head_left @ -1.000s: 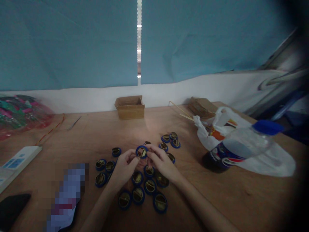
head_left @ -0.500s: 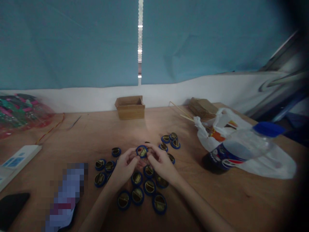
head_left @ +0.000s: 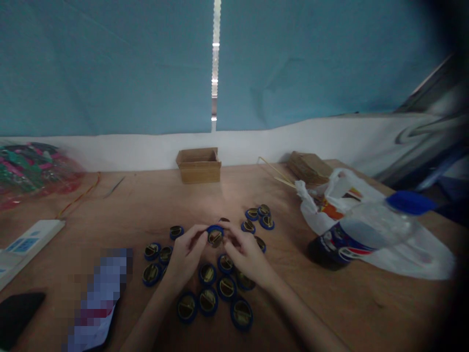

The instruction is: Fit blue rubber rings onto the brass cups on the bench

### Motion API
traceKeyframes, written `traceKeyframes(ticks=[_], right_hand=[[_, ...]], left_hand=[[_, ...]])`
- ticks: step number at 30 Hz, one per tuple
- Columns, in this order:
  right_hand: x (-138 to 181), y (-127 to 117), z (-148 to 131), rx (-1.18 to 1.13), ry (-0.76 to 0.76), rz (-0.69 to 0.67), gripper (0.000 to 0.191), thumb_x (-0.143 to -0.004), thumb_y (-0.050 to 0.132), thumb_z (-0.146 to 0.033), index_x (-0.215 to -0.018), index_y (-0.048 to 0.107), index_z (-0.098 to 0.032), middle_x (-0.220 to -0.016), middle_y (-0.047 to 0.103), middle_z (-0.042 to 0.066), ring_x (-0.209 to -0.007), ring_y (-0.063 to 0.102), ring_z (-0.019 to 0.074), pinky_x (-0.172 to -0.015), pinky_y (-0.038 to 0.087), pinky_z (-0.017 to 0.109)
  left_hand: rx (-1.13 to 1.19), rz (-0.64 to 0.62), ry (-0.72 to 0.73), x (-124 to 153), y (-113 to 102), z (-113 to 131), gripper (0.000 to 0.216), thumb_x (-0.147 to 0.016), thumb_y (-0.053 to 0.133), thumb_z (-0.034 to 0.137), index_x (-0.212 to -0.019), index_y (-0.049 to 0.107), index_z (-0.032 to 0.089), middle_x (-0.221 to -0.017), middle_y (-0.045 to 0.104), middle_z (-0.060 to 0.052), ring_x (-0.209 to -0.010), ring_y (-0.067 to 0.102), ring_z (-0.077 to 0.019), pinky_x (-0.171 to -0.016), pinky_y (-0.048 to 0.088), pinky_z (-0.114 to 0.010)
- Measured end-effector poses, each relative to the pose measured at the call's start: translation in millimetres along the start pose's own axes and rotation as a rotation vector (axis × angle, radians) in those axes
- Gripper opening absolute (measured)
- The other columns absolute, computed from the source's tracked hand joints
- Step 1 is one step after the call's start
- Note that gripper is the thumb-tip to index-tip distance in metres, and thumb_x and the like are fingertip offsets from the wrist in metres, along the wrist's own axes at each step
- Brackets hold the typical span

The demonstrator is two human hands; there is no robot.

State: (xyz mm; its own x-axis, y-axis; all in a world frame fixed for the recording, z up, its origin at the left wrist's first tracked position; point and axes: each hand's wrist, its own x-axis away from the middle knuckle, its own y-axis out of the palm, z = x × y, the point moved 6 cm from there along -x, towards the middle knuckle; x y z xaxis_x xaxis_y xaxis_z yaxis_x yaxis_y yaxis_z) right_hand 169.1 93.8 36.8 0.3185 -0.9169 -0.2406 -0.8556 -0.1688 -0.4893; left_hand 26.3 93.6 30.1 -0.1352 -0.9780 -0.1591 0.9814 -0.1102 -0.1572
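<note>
Pinched at its rim from both sides, a blue-rimmed pin-back badge (head_left: 215, 236) is what I grasp, with my left hand (head_left: 187, 248) and my right hand (head_left: 246, 249) curled in toward it. I judge a slip to be the likeliest mishap: the rim looks narrow and rounded, so if one side loosens or the two press unevenly, the badge could twist free and drop among the loose badges (head_left: 208, 300) on the near side. I cannot tell whether its pin is fastened; were it undone, it could prick me. Both hands sit low over the cluster, so a careless sideways sweep might nudge the badges partly hidden by my left hand or those beside my right. The Pepsi bottle (head_left: 344, 242) on the right is well apart from my grip, so I see little risk there. As for position, the held badge lies at the far end of both hands, between them, seemingly raised over the wooden tabletop (head_left: 322, 308), its pin side tilted toward me; the small cardboard box (head_left: 200, 173) stands beyond it, slightly left.
</note>
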Motion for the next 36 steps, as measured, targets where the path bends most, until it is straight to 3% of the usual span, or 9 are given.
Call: traceKeyframes(ticks=[4, 13, 17, 22, 25, 31, 36], right_hand=[[1.2, -1.7, -7.9, 0.039, -0.041, 0.014, 0.025, -0.093, 0.040, -0.019, -0.110, 0.058, -0.021, -0.078, 0.064, 0.001, -0.067, 0.059, 0.0141, -0.063, 0.043, 0.025], [0.9, -7.8, -10.5, 0.122, -0.017, 0.046, 0.022, -0.094, 0.040, -0.025, -0.089, 0.061, -0.018, -0.063, 0.059, 0.000, -0.054, 0.055, 0.0131, -0.050, 0.036, 0.023], [1.3, -5.7, -7.3, 0.001, 0.010, 0.044, 0.023, -0.095, 0.039, -0.028, -0.091, 0.060, -0.019, -0.066, 0.059, 0.000, -0.055, 0.056, 0.0125, -0.050, 0.039, 0.022], [0.5, 6.5, 3.5, -0.235, 0.097, -0.011, 0.024, -0.092, 0.043, -0.024, -0.114, 0.051, -0.020, -0.070, 0.060, -0.002, -0.053, 0.058, 0.0119, -0.050, 0.046, 0.022], [-0.5, 8.1, 2.9, -0.197, 0.061, -0.030, 0.026, -0.087, 0.047, -0.018, -0.113, 0.051, -0.020, -0.076, 0.061, 0.000, -0.062, 0.060, 0.0127, -0.055, 0.047, 0.023], [-2.1, 1.9, -1.3, -0.079, -0.009, -0.008, 0.024, -0.081, 0.045, -0.007, -0.097, 0.059, -0.018, -0.073, 0.059, -0.001, -0.064, 0.055, 0.0120, -0.056, 0.043, 0.022], [-2.3, 0.6, -3.5, -0.007, -0.032, 0.013, 0.026, -0.082, 0.045, -0.007, -0.101, 0.060, -0.018, -0.077, 0.060, 0.001, -0.065, 0.056, 0.0126, -0.057, 0.043, 0.022]], left_hand=[[-0.035, 0.034, -0.007, 1.0, -3.3, -3.6, 0.024, -0.089, 0.047, 0.029, -0.098, 0.066, 0.018, -0.094, 0.069, -0.005, -0.087, 0.062, -0.0195, -0.077, 0.045, -0.027], [-0.094, 0.018, 0.053, 1.8, 3.2, 1.1, 0.027, -0.091, 0.043, 0.028, -0.103, 0.065, 0.017, -0.096, 0.069, -0.005, -0.088, 0.061, -0.0185, -0.078, 0.045, -0.026], [-0.044, 0.000, 0.018, 1.2, 5.8, -3.6, 0.027, -0.092, 0.043, 0.030, -0.100, 0.065, 0.017, -0.095, 0.068, -0.004, -0.085, 0.061, -0.0178, -0.078, 0.045, -0.026], [0.089, 0.033, -0.035, -1.9, 2.0, -14.2, 0.025, -0.090, 0.045, 0.033, -0.095, 0.062, 0.016, -0.087, 0.065, -0.004, -0.079, 0.060, -0.0171, -0.072, 0.046, -0.026], [0.158, 0.024, -0.063, -1.8, 3.5, -16.0, 0.024, -0.090, 0.044, 0.034, -0.093, 0.061, 0.017, -0.082, 0.064, -0.002, -0.073, 0.059, -0.0159, -0.070, 0.046, -0.026], [0.175, 0.030, -0.071, 1.2, 7.8, -11.9, 0.022, -0.090, 0.044, 0.033, -0.094, 0.060, 0.019, -0.092, 0.064, -0.003, -0.089, 0.059, -0.0179, -0.080, 0.045, -0.027], [0.146, -0.009, -0.065, 1.8, 7.8, -6.6, 0.019, -0.090, 0.046, 0.032, -0.096, 0.058, 0.019, -0.094, 0.063, -0.003, -0.088, 0.059, -0.0168, -0.078, 0.045, -0.026]])
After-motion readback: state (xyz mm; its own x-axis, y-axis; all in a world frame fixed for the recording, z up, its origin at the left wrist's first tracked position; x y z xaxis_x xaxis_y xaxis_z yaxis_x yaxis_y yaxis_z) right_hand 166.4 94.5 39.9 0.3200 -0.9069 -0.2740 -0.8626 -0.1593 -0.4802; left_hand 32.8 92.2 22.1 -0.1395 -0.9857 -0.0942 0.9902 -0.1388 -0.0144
